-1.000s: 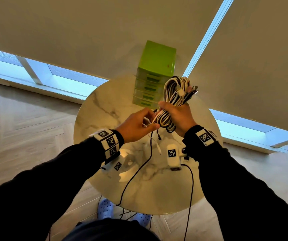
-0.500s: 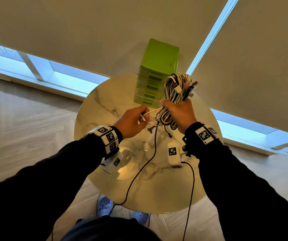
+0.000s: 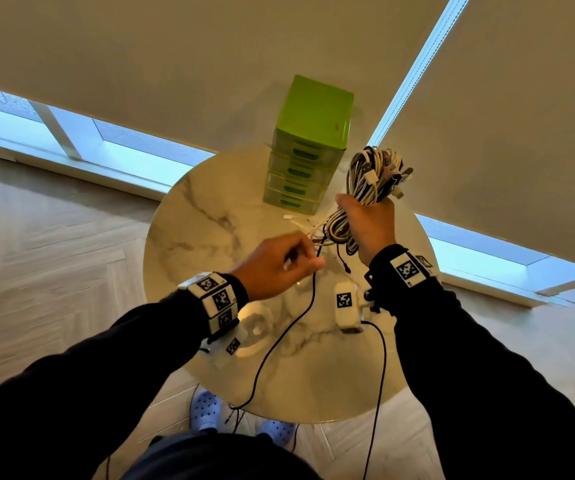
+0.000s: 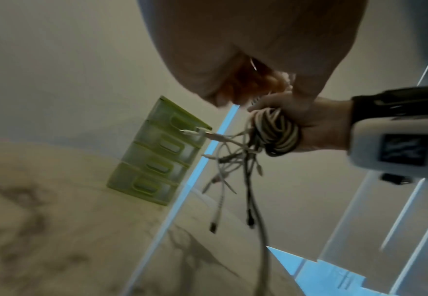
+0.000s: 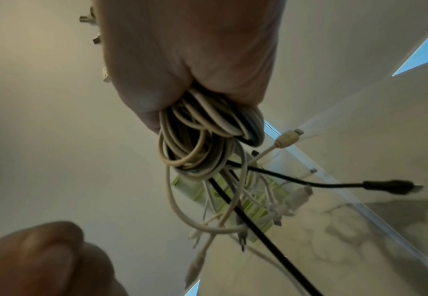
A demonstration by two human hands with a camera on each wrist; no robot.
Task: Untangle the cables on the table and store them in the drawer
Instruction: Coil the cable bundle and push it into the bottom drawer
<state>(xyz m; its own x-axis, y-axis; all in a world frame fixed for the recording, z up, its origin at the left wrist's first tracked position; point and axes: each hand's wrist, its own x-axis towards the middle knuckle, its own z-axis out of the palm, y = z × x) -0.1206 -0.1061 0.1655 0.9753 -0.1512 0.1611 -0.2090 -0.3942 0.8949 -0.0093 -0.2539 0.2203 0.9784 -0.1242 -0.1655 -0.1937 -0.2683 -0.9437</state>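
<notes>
My right hand [image 3: 365,221] grips a coiled bundle of white and black cables [image 3: 372,174] above the round marble table [image 3: 210,209], just right of the green drawer unit [image 3: 308,143]. The right wrist view shows the loops [image 5: 200,140] squeezed in the fist, with loose plug ends dangling. A black cable [image 3: 279,341] trails from the bundle across the table and over its near edge. My left hand [image 3: 279,263] is lower and to the left, fingers curled, pinching what looks like a thin white strand. All the drawers [image 4: 157,152] are closed.
The green unit stands at the table's far edge, close to the window blinds. A second black cord [image 3: 381,375] hangs from the white camera [image 3: 346,308] under my right wrist. Blue shoes [image 3: 206,410] show below the table's near edge on the wooden floor.
The hands have drawn apart: the right one carried the bundle right and slightly up, the left one pulled back towards me and to the left.
</notes>
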